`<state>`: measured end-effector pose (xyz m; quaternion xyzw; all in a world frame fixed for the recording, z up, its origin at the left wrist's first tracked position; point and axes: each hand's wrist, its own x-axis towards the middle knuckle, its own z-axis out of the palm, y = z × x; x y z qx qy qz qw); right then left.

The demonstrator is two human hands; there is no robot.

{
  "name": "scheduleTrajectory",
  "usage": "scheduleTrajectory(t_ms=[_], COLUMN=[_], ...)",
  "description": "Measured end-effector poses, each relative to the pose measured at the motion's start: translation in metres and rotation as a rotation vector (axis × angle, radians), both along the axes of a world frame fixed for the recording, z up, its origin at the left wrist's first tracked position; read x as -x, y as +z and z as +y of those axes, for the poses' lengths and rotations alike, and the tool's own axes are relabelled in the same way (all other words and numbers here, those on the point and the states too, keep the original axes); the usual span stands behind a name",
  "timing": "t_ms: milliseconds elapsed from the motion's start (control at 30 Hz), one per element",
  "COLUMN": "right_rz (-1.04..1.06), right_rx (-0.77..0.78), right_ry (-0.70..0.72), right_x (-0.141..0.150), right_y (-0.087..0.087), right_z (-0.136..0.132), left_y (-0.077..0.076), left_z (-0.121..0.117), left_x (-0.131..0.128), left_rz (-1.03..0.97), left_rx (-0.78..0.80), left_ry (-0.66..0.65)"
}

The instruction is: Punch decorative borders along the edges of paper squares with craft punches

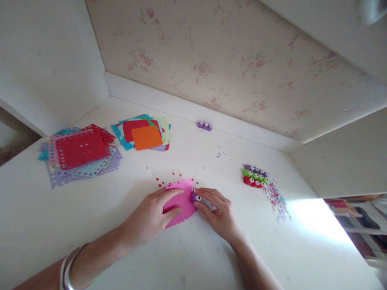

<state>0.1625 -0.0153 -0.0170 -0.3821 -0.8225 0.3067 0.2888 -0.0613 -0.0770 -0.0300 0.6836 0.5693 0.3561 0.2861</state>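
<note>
A pink sheet of paper (184, 207) lies in front of me on the white table, with small holes along its far edge. My left hand (160, 209) grips its left side, thumb on top and fingers bent over the sheet. At the right edge of the paper sits a small purple craft punch (194, 197). The thumb and fingers of my right hand (217, 209) close around this punch. Small red paper cut-outs (162, 183) are scattered just beyond the sheet's far edge.
Punched coloured sheets (81, 149) are piled at the left, beside a stack of coloured paper (146, 135). Several purple, green and red punches (255, 176) stand in rows at the right, next to a heap of confetti (277, 199). More purple punches (204, 125) sit by the wall.
</note>
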Motion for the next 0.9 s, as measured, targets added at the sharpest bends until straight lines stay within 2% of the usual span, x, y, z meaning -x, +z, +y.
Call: scheduleTrajectory(t_ms=[200, 500, 667, 767, 900], right_rz=[-0.030, 0.004, -0.016, -0.016, -0.018], right_rx=[-0.021, 0.025, 0.060, 0.067, 0.074], right_ry=[0.039, -0.067, -0.076, -0.066, -0.051], right_x=[0.000, 0.003, 0.005, 0.005, 0.005], right_y=[-0.002, 0.001, -0.002, -0.002, -0.001], right_z=[0.001, 0.002, 0.001, 0.002, 0.003], left_y=[-0.009, 0.015, 0.004, 0.000, 0.002], left_z=[-0.009, -0.013, -0.013, -0.014, -0.014], left_x=[-0.007, -0.001, -0.002, -0.004, -0.005], left_rz=[0.217, 0.509, 0.511, 0.477, 0.469], left_rx=[-0.084, -0.254, -0.173, -0.137, -0.117], left_ry=[-0.051, 0.074, -0.098, -0.108, -0.108])
